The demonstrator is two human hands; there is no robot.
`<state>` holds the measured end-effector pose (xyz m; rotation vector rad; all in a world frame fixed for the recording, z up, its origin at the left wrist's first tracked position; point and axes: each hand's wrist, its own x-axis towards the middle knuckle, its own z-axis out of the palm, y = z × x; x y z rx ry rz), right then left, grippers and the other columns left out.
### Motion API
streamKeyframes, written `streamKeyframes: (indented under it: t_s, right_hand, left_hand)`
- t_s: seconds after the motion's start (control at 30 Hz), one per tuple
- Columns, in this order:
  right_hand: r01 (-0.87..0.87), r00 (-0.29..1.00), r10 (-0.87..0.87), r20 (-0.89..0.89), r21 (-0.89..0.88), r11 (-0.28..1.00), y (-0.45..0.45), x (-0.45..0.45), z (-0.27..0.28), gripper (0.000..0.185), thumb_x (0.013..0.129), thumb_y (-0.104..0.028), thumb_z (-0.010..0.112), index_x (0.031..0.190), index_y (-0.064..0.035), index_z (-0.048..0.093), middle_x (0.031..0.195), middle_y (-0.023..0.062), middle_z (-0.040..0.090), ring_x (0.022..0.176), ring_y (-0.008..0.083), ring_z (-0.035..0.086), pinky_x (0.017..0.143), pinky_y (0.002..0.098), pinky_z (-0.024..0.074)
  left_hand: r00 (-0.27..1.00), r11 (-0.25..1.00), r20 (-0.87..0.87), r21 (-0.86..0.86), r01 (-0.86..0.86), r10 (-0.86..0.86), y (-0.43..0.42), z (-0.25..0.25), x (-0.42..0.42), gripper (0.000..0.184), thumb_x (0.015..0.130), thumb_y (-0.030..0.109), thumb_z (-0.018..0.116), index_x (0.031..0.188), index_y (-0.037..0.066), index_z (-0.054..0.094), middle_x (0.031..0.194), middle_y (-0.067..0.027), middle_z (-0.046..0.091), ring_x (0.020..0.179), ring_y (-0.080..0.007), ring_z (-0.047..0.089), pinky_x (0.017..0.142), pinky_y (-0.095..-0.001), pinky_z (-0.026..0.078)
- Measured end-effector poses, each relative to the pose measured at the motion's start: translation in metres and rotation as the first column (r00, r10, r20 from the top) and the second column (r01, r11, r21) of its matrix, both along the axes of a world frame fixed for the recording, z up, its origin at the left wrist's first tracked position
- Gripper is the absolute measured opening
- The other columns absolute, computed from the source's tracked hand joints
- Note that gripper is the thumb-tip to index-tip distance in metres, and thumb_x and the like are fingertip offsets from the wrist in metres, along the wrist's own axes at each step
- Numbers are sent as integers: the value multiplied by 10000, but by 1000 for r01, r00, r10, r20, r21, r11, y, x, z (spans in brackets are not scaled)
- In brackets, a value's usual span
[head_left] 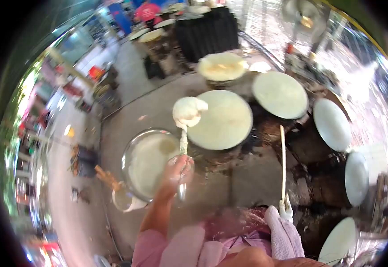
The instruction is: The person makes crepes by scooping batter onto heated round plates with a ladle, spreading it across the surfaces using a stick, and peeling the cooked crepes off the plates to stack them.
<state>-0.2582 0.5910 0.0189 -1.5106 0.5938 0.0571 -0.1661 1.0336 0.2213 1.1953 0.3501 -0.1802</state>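
Note:
My left hand [179, 169] is closed round the handle of a ladle [187, 112], its bowl coated with pale batter. The ladle is held over the left edge of a round, flat, cream-coloured surface [220, 120]. Beside that hand stands a wide metal basin [126, 171] with pale batter in it. My right hand [286, 212], whitish and partly covered by a lilac sleeve, is closed on the lower end of a long thin stick [283, 164] that points up and away. Its separate fingers are hard to make out.
Several round pale tops curve round to the right, among them one beyond [280, 95] and one farther right [332, 124]. A yellowish round pan [223, 67] stands at the back. Left of the basin is a white bucket [122, 200]. A person in pink [147, 12] is far off.

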Motion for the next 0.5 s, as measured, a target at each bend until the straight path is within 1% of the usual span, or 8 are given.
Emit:
streamKeyframes:
  t_s: [0.03,0.13,0.23,0.3,0.33,0.43,0.47,0.5]
  right_hand:
    - [33,999,-33,41,-5,999,-11,3,-7,552,967,-116,610,1467,-2,407,1387,81,544,1187,122,528,1011,244,404]
    - [219,974,-220,53,25,975,-47,16,-5,552,948,-79,613,1470,-64,432,998,-2,647,607,26,488,518,176,406]
    - [318,947,-320,-12,-69,945,-107,18,-3,549,951,-118,626,1471,-110,450,936,-19,629,635,41,505,549,202,435]
    - [469,880,-471,53,54,882,-154,11,-43,556,942,-143,653,1464,-125,465,1024,13,664,713,57,547,617,214,471]
    - [463,885,-446,132,-151,873,-190,-2,-97,565,947,-183,656,1472,-131,451,1171,56,675,849,88,593,752,243,501]
    - [472,874,-484,38,-305,827,-258,13,-68,557,964,-218,632,1476,-126,435,1247,73,665,938,98,600,841,248,487]
    - [462,851,-510,-124,-285,840,-278,30,-35,547,971,-258,616,1471,-126,439,1207,101,685,944,90,595,855,248,479]
    - [465,857,-513,-45,-360,809,-305,33,-72,549,963,-276,618,1466,-140,446,1211,144,680,969,106,617,855,266,482]
  left_hand:
    - [992,985,4,-116,125,-125,-20,-4,23,331,1041,301,457,995,-8,567,627,35,407,407,-63,329,414,-224,261]
    - [932,919,-188,-308,245,-311,-106,-19,86,351,1045,304,456,1002,-27,564,622,57,390,395,-33,279,390,-212,232]
    - [796,730,-264,-615,297,-545,-198,-63,143,374,1060,296,417,1052,-39,583,613,55,432,366,-47,293,395,-213,247]
    - [732,676,-217,-609,416,-646,-272,-76,177,391,1062,304,409,1088,-45,583,612,51,437,352,-57,304,394,-231,268]
    - [694,622,-184,-638,454,-696,-307,-88,197,398,1064,305,397,1111,-43,584,622,45,445,341,-63,308,399,-250,283]
    - [575,454,-113,-742,493,-810,-418,-90,256,394,1069,311,370,1126,-19,579,640,50,446,343,-77,327,391,-272,302]
    - [551,459,-91,-673,581,-830,-455,-88,275,388,1069,318,367,1135,-2,578,628,53,433,350,-83,341,384,-280,316]
    - [515,423,-12,-588,690,-857,-492,-86,294,374,1067,320,374,1121,16,585,617,57,422,359,-85,353,395,-279,322]
